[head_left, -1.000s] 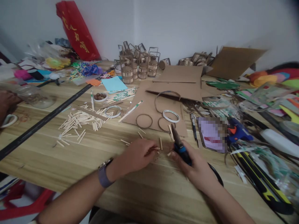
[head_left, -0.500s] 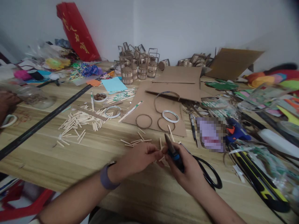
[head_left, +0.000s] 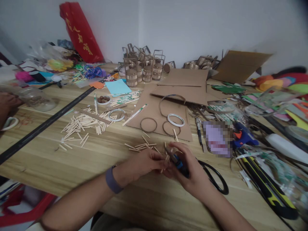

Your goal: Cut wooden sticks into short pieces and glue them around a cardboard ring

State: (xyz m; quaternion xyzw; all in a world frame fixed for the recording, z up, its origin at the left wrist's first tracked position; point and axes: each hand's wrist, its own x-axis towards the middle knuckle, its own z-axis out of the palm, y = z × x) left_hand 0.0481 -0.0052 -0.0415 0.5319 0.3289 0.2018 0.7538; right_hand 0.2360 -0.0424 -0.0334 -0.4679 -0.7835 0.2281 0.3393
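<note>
The right hand [head_left: 195, 179] has its grip around scissors [head_left: 179, 164] — the left hand [head_left: 143, 164] pinches a short stick [head_left: 167, 158] beside them. Just beyond, loose sticks [head_left: 145, 140] lie on the table [head_left: 103, 157] — farther back, rings [head_left: 176, 125] rest on cardboard [head_left: 154, 110], then baskets [head_left: 131, 78] stand.

one blue-banded tool [head_left: 178, 164], two thin brown rings [head_left: 148, 132], one red bag [head_left: 79, 35], one blue glue gun [head_left: 245, 136], one yellow-and-black cutter [head_left: 268, 184]
</note>
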